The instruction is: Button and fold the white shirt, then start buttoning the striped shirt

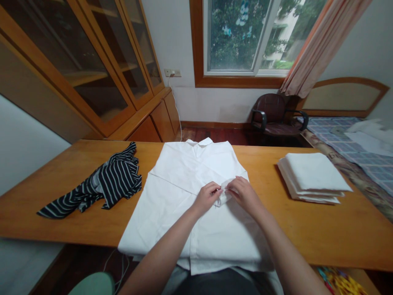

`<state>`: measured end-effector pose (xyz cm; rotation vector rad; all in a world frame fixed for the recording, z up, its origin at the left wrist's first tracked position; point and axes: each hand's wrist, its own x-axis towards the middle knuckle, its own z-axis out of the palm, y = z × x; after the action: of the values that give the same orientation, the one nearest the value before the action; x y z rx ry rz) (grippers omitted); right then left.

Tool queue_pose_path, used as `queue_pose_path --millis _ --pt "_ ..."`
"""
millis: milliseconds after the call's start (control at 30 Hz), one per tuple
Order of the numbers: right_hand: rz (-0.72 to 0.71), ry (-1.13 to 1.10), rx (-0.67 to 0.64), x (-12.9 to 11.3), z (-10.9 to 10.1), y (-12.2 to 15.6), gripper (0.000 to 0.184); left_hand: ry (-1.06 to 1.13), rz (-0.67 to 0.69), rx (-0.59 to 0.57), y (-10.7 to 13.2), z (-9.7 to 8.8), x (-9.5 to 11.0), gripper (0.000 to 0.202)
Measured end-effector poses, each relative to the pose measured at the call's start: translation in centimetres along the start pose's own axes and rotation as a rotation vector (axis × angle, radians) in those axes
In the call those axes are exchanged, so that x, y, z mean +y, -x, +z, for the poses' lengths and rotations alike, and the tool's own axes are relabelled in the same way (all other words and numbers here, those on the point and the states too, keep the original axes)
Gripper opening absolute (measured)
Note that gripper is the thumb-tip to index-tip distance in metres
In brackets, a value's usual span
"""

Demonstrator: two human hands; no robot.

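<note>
A white shirt lies flat on the wooden table, collar toward the far edge, its lower hem hanging over the near edge. A folded-in sleeve end sits at the shirt's middle. My left hand pinches this cuff from the left, fingers closed on the cloth. My right hand grips the same cuff from the right, fingers also closed. Both hands meet over the shirt's centre.
A crumpled black-and-white striped garment lies on the table's left. A stack of folded white cloths sits at the right. Beyond the table stand a dark armchair, a glass-fronted cabinet and a bed.
</note>
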<state>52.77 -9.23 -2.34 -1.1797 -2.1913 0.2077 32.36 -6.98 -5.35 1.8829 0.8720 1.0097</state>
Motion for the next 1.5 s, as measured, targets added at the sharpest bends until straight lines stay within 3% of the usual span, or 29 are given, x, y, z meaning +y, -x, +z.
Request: queue_pose_path --millis 333,633,1067,1500 --pt "-0.030 0.121 0.046 -0.4 0.4 0.6 0.013 0.006 -0.039 0.002 0.0 0.0 -0.4 0.026" --pt "-0.008 0.093 0.118 -0.9 1.5 1.3 0.016 0.018 -0.087 -0.011 -0.1 0.0 -1.0 0.025" --pt "0.120 -0.033 0.119 -0.2 1.3 0.8 0.011 -0.029 -0.034 -0.009 0.0 0.0 -0.6 0.024" --pt "0.155 -0.033 0.055 -0.3 0.6 0.1 0.013 -0.025 -0.012 0.013 0.0 -0.2 0.0 0.023"
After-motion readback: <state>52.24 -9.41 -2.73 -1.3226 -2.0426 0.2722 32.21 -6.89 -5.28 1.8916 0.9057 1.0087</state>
